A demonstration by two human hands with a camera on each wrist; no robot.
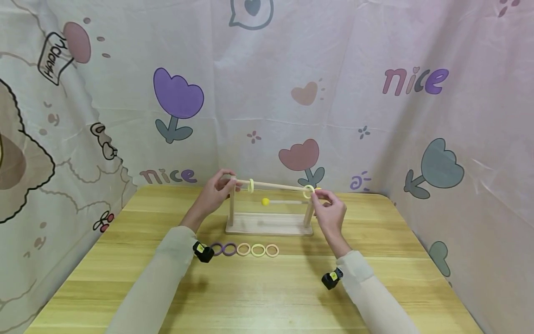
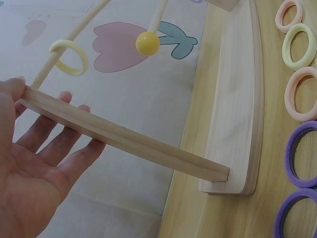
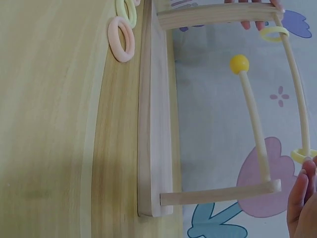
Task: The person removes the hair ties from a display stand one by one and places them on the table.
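Observation:
A wooden rack (image 1: 269,225) stands on the table, with a post at each end. My left hand (image 1: 218,189) holds the top of its left post (image 2: 124,141), thumb on one side and fingers behind. From that post runs the upper rod (image 1: 279,185), with a pale yellow hair tie (image 2: 69,58) hanging round it near the post. At the rod's other end my right hand (image 1: 329,211) pinches a second yellow hair tie (image 1: 308,191); whether it fully encircles the rod is unclear. Below, a shorter rod (image 3: 255,124) with a yellow ball tip (image 3: 239,64) extends from the right post.
In front of the rack lies a row of hair ties: purple ones (image 1: 229,249) at left, then a peach one (image 1: 244,249), a yellow one (image 1: 258,250) and another peach one (image 1: 272,251). A patterned cloth (image 1: 250,93) hangs behind the wooden table (image 1: 267,297).

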